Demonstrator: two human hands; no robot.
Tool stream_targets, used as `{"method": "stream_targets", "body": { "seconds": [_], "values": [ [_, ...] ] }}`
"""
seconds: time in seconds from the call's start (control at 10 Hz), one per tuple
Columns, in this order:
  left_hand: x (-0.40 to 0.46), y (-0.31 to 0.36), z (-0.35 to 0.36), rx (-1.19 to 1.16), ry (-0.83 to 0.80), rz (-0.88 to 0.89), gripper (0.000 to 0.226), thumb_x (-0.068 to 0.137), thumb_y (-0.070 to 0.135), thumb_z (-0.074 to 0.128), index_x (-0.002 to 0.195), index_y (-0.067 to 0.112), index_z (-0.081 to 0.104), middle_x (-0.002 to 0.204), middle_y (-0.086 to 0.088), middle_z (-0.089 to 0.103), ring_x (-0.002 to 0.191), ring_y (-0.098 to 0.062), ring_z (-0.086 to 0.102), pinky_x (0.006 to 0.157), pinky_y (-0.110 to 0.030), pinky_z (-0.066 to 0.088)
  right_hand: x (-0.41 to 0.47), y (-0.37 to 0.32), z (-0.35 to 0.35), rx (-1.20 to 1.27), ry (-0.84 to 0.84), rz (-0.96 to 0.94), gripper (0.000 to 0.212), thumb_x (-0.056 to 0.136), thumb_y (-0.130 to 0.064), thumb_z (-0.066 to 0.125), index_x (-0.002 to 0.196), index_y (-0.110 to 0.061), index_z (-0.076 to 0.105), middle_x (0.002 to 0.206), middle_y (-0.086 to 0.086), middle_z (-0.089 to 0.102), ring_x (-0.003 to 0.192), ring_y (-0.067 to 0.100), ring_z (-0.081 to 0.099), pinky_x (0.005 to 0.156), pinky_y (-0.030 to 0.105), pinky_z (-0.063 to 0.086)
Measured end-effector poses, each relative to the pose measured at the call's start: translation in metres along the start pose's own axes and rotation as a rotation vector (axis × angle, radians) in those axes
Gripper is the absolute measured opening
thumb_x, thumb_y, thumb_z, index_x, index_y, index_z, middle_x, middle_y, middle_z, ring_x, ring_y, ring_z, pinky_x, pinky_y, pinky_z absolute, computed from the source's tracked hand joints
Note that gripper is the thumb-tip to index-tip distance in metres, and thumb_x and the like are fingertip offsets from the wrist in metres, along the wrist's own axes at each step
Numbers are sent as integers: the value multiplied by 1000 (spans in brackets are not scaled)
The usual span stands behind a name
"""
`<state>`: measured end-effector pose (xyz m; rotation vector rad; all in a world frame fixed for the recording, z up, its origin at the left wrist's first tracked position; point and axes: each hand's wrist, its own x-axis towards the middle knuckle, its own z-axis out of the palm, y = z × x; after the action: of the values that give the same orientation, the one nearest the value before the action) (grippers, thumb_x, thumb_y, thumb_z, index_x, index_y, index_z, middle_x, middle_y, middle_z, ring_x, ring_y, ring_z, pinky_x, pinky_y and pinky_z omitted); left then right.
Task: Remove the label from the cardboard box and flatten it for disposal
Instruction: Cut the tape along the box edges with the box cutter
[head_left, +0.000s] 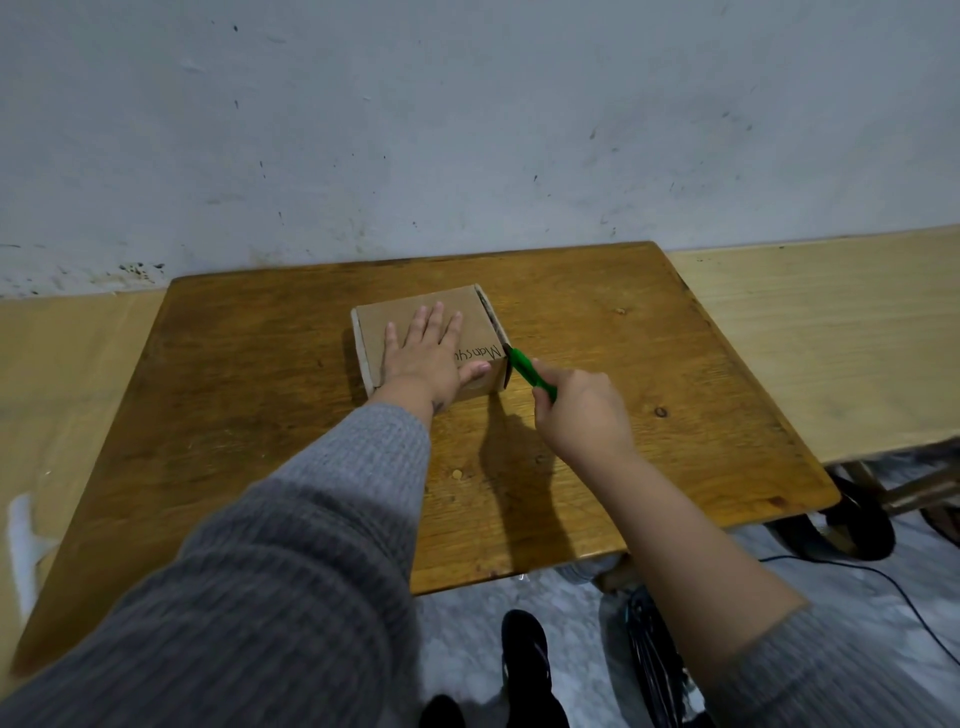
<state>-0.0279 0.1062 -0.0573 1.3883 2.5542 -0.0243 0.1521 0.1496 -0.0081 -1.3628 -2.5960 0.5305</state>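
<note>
Behind everything runs a scuffed grey wall (467, 119), and below it a brown wooden table (260, 415) with paler boards at either side. Starting at nine o'clock, a grey knitted sleeve (291, 545) crosses the tabletop toward the centre.

Next comes the left hand (423, 358), laid flat with fingers spread on top of the cardboard box (374, 325) — not gripping anything, just pressing down. My guess is that it pins the box so it cannot slide while the tool works at its side. That box sits near the table's middle, closed, with black handwriting (480, 353) along the lid's edge at about three o'clock from the palm. Whatever is inside cannot be seen, and no label shows from this angle; it may lie under the hand or on a hidden face.

Further right, at the box's near right corner, the tip of a green cutter (530, 373) touches the seam. The right hand (584, 415) is wrapped closed around its handle, held low and angled inward — probably to slit tape or a flap so the walls can fold down.

At five o'clock, under the table edge, dark shoes (524, 649) and a black cable (883, 582) lie on the pale floor.
</note>
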Motion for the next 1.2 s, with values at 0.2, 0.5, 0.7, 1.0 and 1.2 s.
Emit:
{"method": "stream_targets", "body": {
  "seconds": [0.2,0.5,0.7,1.0,1.2],
  "values": [
    [0,0,1,-8,0,-2,80,92,68,21,154,26,-6,160,1,-18,147,-19,-17,117,-54,-6,-11,14,16,19,3,-4,42,96,-28,46,138,-30,43,84,7,71,65,21,62,54,32,51],
    [0,0,2,-23,6,4,80,92,69,21,154,26,-6,160,1,-17,147,-19,-17,117,-53,-7,-24,30,46,124,127,-53,44,95,-23,50,138,-28,45,66,5,67,49,17,50,47,28,37],
    [-1,-2,1,-38,11,21,82,91,70,21,154,25,-6,160,1,-17,147,-19,-16,116,-53,-7,-24,28,35,340,203,9,42,94,-16,51,136,-22,49,102,5,72,74,16,65,56,21,45],
    [-3,-8,-7,-87,4,43,98,80,80,28,155,23,-2,161,2,-14,147,-15,-13,118,-52,-6,47,6,19,516,171,171,35,92,-29,58,127,-28,57,104,5,72,82,15,67,64,27,54],
    [13,-30,-16,-51,-33,41,126,62,92,42,154,22,-8,160,1,-20,147,-17,-15,116,-55,-8,78,-12,26,529,99,164,35,93,-20,54,128,-26,58,120,3,67,93,21,66,79,38,57]
  ]
}}
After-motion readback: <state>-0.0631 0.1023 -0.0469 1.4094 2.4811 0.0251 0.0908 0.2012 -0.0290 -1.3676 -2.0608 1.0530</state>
